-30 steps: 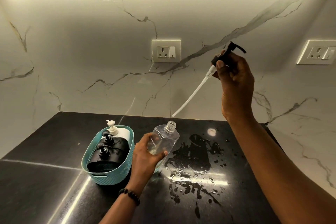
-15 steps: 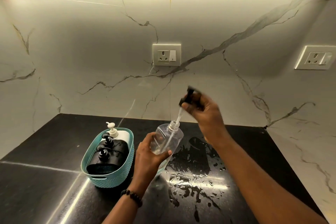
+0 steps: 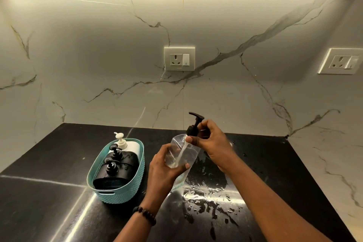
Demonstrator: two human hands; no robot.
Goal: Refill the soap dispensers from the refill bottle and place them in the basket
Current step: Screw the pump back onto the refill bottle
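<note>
Just right of the frame's centre, low against the dark counter [image 3: 59, 163], we list one clear bottle [image 3: 181, 155], held tilted, its base toward the lower centre of the frame and its neck toward the upper right. Our left hand [image 3: 165, 171] wraps the lower body from the left, fingers curled round the far side and thumb across the near face. Our right hand [image 3: 212, 143] comes in from the right and pinches the black pump [image 3: 193, 126] at its collar, thumb on the near side and fingers curled behind; the spout points to the upper left. White tube [image 3: 180, 153]: visible through the clear wall, running down the bottle's long axis. Key relation, as we judge it: the collar sits directly on the neck and in line with that axis, so the coming move is a twist about it by the right hand, which is the nearer to the pump, while the left hand steadies. We cannot tell whether the thread has caught. Little liquid shows inside the bottle. Teal basket [image 3: 117, 192]: left of the bottle, just beside the left hand, holding two black dispensers [image 3: 121, 165] and one white dispenser [image 3: 125, 144]. Spilled liquid [image 3: 206, 188]: spread on the counter below and right of the bottle.
</note>
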